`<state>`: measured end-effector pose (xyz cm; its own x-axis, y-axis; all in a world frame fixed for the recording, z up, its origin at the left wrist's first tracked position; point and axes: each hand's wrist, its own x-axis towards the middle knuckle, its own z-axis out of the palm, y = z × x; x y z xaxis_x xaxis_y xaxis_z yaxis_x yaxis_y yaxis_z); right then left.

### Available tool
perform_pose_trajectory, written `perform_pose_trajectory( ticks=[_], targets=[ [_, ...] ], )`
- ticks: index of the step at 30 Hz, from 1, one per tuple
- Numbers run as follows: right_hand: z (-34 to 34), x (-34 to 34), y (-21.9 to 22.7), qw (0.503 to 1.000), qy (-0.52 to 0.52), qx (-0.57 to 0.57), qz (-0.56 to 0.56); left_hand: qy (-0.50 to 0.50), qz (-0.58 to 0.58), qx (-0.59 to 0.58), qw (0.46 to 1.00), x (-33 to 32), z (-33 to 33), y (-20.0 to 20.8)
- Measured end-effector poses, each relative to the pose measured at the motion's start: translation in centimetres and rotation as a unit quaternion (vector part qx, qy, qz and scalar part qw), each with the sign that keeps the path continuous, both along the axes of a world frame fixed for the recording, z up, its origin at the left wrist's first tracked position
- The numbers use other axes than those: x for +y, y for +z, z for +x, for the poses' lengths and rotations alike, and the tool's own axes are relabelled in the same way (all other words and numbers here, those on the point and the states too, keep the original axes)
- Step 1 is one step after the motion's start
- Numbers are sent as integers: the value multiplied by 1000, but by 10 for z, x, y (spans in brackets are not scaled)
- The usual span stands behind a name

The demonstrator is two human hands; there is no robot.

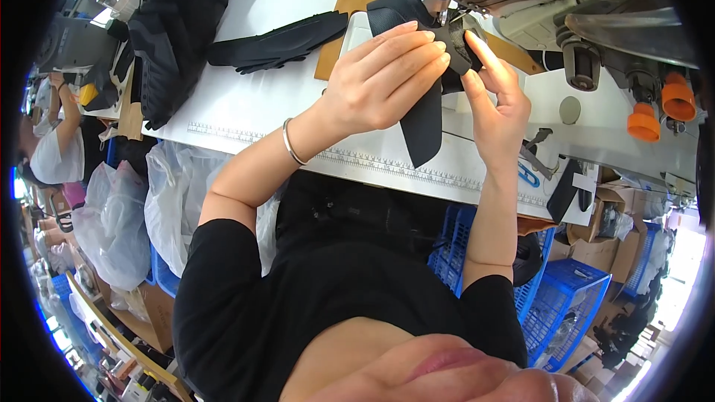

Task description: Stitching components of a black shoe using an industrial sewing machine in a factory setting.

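A black fabric piece [423, 132] lies under the sewing machine's needle area [439, 6], with one pointed end hanging toward the table's front edge. My left hand [383, 78] comes over it from the left, fingers close together and bent onto the fabric; its thumb is hidden. On the right side, my right hand [497, 97] pinches the same piece between thumb and forefinger, close to the presser foot. The part between my hands is folded, and a greyish strip shows by the right fingertips.
A stack of black cut pieces [283, 39] lies left on the white table [246, 97], beside a large black pile [179, 30]. Orange-tipped fittings [643, 122] hang at right. Blue crates [566, 305] and plastic bags [112, 223] stand below; another person [59, 141] works far left.
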<state>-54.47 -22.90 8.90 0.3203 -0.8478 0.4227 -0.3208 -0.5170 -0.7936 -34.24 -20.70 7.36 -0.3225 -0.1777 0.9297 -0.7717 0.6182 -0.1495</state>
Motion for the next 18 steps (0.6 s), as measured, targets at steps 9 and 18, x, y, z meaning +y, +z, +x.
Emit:
perform_pose_trajectory(
  ticks=[9,18],
  targets=[
    [2,-1,-2,999,9,-22,22,22,18,-5,1000,6,-3,0],
    [-14,-5,8,989,22,111,-96,61,-18,-28,998,6,-7,-3]
  ],
)
